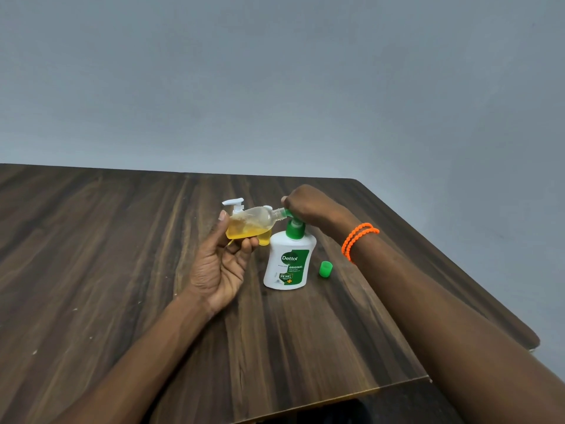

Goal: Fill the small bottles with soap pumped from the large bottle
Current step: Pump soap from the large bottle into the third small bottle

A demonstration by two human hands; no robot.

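A large white soap bottle [289, 264] with a green pump head [294, 227] stands upright near the table's middle. My right hand [305, 206] lies on top of the pump, fingers curled over it. My left hand [220, 258] holds a small clear bottle [253, 223] tilted on its side, its open neck touching the pump's spout. Yellow soap pools in the low side of the small bottle. Behind it stands another small bottle [234, 206] with a white pump, mostly hidden, and a bit of yellow shows beside the large bottle.
A loose green cap [325, 268] lies on the dark wooden table [107, 255] just right of the large bottle. The table's right edge runs diagonally close to my right forearm, which wears orange bands [357, 238]. A grey wall stands behind.
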